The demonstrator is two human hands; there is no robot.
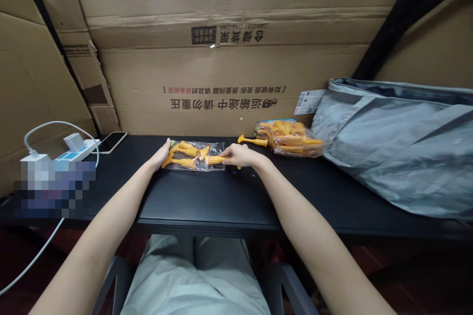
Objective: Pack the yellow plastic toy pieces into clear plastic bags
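A clear plastic bag (173, 153) holding several orange toy-like pieces with ribbed handles lies on the black table. My left hand (161, 154) is closed on the bag's left end. At the bag's right end, my right hand (240, 155) pinches an orange ribbed-handled piece (213, 160), whose handle points left into the bag. Part of that piece is hidden by my fingers; a bit of orange shows just below the hand. Another loose orange piece (254, 141) rests behind my right hand.
A filled bag of orange pieces (291, 139) sits at the back right, beside a large grey bag (399, 152). On the left are a phone (111, 142), a power strip (79, 152) and a white cable (55, 123). Cardboard (229, 69) stands along the table's back.
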